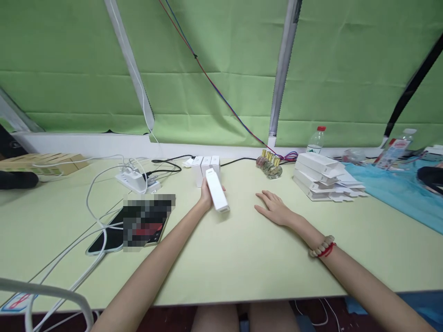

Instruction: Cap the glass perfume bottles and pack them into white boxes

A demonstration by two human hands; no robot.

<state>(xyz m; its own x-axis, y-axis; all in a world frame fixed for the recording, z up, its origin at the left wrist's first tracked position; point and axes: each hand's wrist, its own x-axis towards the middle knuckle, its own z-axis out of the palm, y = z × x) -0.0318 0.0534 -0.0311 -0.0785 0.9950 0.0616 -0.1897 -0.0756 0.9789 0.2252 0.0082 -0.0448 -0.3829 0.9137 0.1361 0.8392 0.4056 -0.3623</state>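
Observation:
My left hand [206, 194] is wrapped round a slim white box [217, 190], tilted over the middle of the table. Right behind it, several white boxes [205, 165] stand upright side by side. My right hand [273, 208] rests palm down on the table with its fingers spread and holds nothing. Beyond that hand, small glass bottles with gold caps [269, 164] are grouped near the back. A pile of flat white cartons [323, 177] lies to the right of them.
On the left are a white power strip [131, 180], loose white cables and dark-screened devices [148, 223], partly pixelated. Wooden blocks [65, 163] lie back left. Plastic bottles [316, 140] and blue sheeting [391, 189] are at the right. A green curtain [221, 55] hangs behind the table.

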